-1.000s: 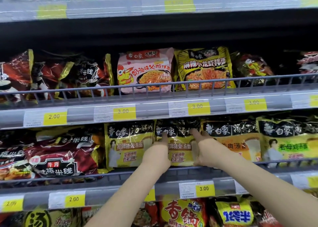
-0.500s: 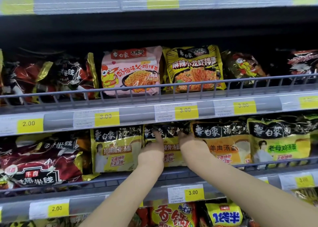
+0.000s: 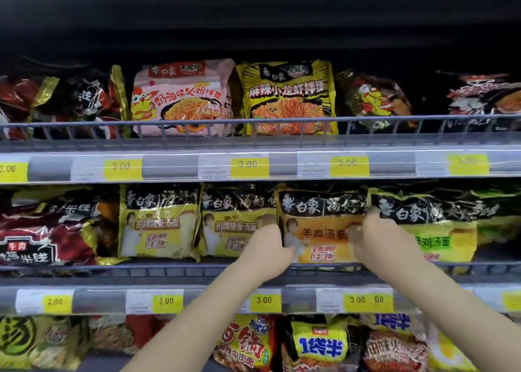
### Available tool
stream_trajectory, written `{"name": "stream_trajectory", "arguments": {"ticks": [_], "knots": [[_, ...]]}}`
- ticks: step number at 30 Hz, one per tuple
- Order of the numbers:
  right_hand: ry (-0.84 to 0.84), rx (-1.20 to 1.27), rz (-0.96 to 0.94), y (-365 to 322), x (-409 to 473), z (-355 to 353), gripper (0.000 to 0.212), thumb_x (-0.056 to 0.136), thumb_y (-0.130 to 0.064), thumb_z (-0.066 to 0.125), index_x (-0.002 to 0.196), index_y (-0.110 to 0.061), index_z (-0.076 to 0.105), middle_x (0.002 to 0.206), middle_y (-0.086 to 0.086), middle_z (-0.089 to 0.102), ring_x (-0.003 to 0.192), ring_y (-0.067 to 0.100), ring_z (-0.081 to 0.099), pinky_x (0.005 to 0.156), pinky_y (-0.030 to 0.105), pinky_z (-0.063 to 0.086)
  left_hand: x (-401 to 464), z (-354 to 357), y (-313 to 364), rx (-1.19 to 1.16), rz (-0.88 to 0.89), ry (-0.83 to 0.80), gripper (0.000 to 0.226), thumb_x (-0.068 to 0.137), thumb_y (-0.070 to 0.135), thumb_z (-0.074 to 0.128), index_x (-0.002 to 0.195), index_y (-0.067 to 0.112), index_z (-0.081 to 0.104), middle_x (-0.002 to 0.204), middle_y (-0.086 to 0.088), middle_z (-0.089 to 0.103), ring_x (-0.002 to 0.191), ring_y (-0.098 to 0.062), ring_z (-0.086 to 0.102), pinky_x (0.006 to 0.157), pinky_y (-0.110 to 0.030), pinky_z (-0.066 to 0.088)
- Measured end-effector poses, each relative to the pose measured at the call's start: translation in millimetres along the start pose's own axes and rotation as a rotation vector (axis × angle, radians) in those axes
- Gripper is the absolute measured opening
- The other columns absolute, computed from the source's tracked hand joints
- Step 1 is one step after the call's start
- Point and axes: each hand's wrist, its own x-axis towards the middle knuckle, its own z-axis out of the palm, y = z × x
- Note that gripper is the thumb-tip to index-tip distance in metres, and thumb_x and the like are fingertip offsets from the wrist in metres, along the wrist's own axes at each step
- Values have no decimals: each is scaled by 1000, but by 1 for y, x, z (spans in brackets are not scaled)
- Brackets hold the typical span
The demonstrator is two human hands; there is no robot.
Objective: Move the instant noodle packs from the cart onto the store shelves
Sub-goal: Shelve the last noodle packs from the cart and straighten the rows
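We see the orange noodle pack (image 3: 321, 225) standing upright on the middle shelf (image 3: 169, 271), its printed face toward us and its black band at the top; its long axis looks to run up and down, tipped slightly back. It sits between our two hands. Our left hand (image 3: 272, 249) grips its lower left edge, fingers curled round behind the wrapper, forearm rising from below. Our right hand (image 3: 375, 240) holds the right edge, fingers curled onto the pack (the fingertips themselves are blurred), with that forearm coming in from the lower right. Both wrists stand just above the wire rail (image 3: 324, 267) at the shelf front. Just left of our left hand stands a yellow pork-bone pack (image 3: 234, 222), touching the orange one; just right of our right hand, a green-lettered chicken pack (image 3: 439, 225) overlaps it. Directly above our hands a strip of yellow price tags (image 3: 249, 166) runs along the upper shelf edge.
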Motion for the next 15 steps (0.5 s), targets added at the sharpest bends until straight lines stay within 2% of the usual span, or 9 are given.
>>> {"name": "stream_trajectory", "arguments": {"ticks": [2, 4, 6, 8, 10, 13, 15], "knots": [[-33, 96, -46, 9, 6, 7, 15, 94, -21, 43, 81, -15, 36, 94, 10, 60, 82, 32, 61, 66, 32, 45, 1, 7, 4, -4, -47, -1, 22, 92, 25, 51, 77, 13, 40, 68, 0, 42, 58, -11, 40, 46, -26, 27], [-45, 159, -91, 11, 9, 10, 13, 92, -19, 46, 84, -14, 37, 89, 9, 61, 75, 31, 60, 63, 33, 48, 1, 9, 6, -12, -65, 32, 15, 95, 23, 48, 97, 9, 42, 70, 1, 45, 58, -9, 42, 45, -23, 30], [-73, 193, -121, 12, 9, 9, 17, 92, -19, 48, 79, -19, 38, 87, 10, 61, 77, 31, 63, 64, 36, 51, 0, 8, 7, -12, -84, 87, 25, 94, 20, 49, 111, 4, 40, 71, 0, 49, 58, -11, 47, 42, -22, 32], [-68, 196, -147, 14, 9, 7, 11, 91, -24, 52, 93, -16, 44, 91, 13, 62, 83, 34, 64, 67, 38, 53, -2, 7, 6, -4, -109, 107, 31, 91, 19, 55, 114, 2, 42, 72, 3, 48, 58, -8, 48, 37, -14, 31], [-72, 186, -147, 20, 11, 6, 31, 88, -29, 56, 105, -8, 41, 94, 14, 63, 85, 35, 64, 69, 38, 54, -3, 6, 7, 11, -129, 100, 37, 86, 22, 62, 111, 3, 44, 70, 5, 47, 57, -4, 46, 35, -11, 31], [-148, 192, -114, 24, 15, 0, 35, 84, -33, 63, 103, -8, 48, 94, 10, 63, 82, 30, 64, 68, 35, 55, -2, 6, 15, 49, -165, 106, 47, 81, 24, 68, 111, -3, 45, 64, 4, 43, 52, -6, 42, 33, -12, 28], [-222, 184, -80, 25, 19, -4, 33, 81, -32, 64, 102, -9, 55, 94, 7, 64, 77, 27, 63, 64, 31, 53, 1, 5, 22, 42, -198, 106, 62, 80, 21, 70, 123, -5, 32, 72, 3, 47, 62, -10, 49, 41, -14, 34]]}}
